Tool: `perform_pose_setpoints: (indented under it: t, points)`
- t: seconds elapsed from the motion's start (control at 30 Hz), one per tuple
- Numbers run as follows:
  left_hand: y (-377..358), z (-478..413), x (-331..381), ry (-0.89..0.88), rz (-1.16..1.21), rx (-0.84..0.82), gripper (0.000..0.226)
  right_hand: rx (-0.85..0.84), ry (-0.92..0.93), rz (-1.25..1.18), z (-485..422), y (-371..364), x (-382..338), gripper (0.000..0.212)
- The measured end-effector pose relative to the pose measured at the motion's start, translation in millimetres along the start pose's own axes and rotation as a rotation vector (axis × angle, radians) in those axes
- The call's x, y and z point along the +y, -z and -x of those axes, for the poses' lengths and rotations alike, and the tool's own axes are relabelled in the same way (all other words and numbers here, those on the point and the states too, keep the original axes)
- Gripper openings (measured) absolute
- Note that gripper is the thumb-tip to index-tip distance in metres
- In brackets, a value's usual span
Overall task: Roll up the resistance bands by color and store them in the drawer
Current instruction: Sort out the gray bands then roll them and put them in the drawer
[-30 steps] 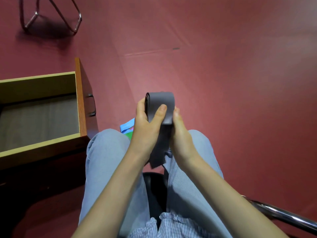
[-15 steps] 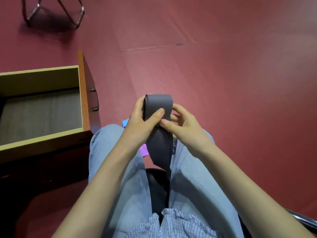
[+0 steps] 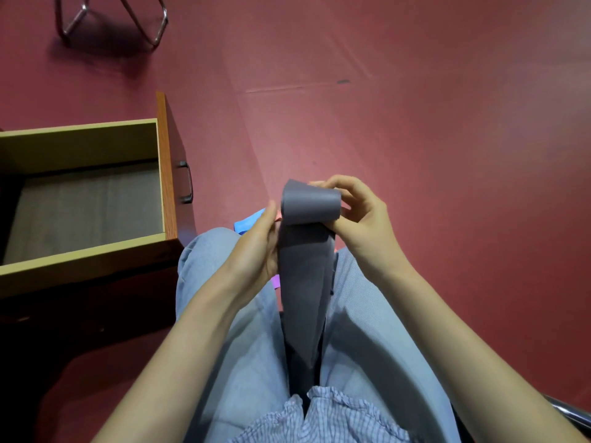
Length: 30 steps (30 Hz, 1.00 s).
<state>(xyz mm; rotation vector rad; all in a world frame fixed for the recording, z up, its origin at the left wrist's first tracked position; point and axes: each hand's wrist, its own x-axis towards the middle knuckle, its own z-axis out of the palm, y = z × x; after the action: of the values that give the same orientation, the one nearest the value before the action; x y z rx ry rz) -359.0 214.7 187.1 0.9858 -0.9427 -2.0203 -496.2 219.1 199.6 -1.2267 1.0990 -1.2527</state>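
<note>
Right fingers (image 3: 339, 184): curling over the top and far end of the grey band (image 3: 308, 204) while the thumb is pressing in from below. The right hand (image 3: 364, 228) is pinching the coiled part, probably so the stretchy turns are not springing open.
Left thumb (image 3: 270, 212): lying straight up along the coil's other edge. The left hand (image 3: 252, 251) is cupping that side, seemingly to keep the turns stacking squarely. Its other fingers are hiding behind the strip, so I cannot tell whether they are gripping it or only steadying it.
Coil: sitting between the two sets of fingertips, raised above the knees, only a few turns thick.
Loose tail (image 3: 303, 298): hanging straight down from under the fingers, between the thighs and toward the lap. It is being left free, likely so it is feeding into the coil without twisting.
Step in hand: winding the grey one, as I judge it, with most of the length waiting below the fingers.
Blue band (image 3: 248, 220): peeking out just beyond the left thumb.
Purple band (image 3: 276, 282): showing just under the heel of the left hand. Both are lying unrolled, awaiting their turn by colour.
Drawer (image 3: 80, 145): standing open well to the left of the left fingers, its grey bottom showing, within reach for the finished roll.
Risk: a loosening pinch is likely to let the coil unwind.
</note>
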Motion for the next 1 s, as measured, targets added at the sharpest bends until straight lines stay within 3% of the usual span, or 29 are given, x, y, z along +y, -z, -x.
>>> perform_pose_setpoints:
  t: [0.13, 0.3, 0.37, 0.47, 0.53, 0.63, 1.0]
  points:
    - [0.8, 3.8, 6.4, 0.089, -0.026, -0.083, 0.066, -0.034, -0.043, 0.026, 4.3, 3.2, 5.7, 0.038]
    - [0.0, 3.8, -4.1, 0.043, -0.183, -0.042, 0.031, -0.009, -0.189, -0.104, 6.5, 4.2, 12.3, 0.05]
    - [2.4, 1.7, -5.6, 0.013, -0.282, -0.018, 0.029, 0.013, -0.284, -0.237, 5.7, 6.6, 11.9, 0.053]
    - [7.8, 0.1, -4.4, -0.013, -0.301, 0.009, 0.021, 0.013, -0.381, -0.383, 6.6, 13.7, 15.9, 0.036]
    - [9.1, 0.5, -4.3, -0.018, -0.322, -0.018, 0.011, -0.071, -0.441, -0.295, 8.4, 17.2, 17.0, 0.023]
    - [10.1, 0.6, -4.2, -0.002, -0.344, -0.067, 0.018, -0.231, -0.465, -0.042, 10.4, 17.9, 13.7, 0.017]
    - [11.5, 3.7, -8.1, 0.094, -0.197, -0.04, 0.016, -0.204, -0.553, 0.01, 6.9, 15.5, 5.7, 0.016]
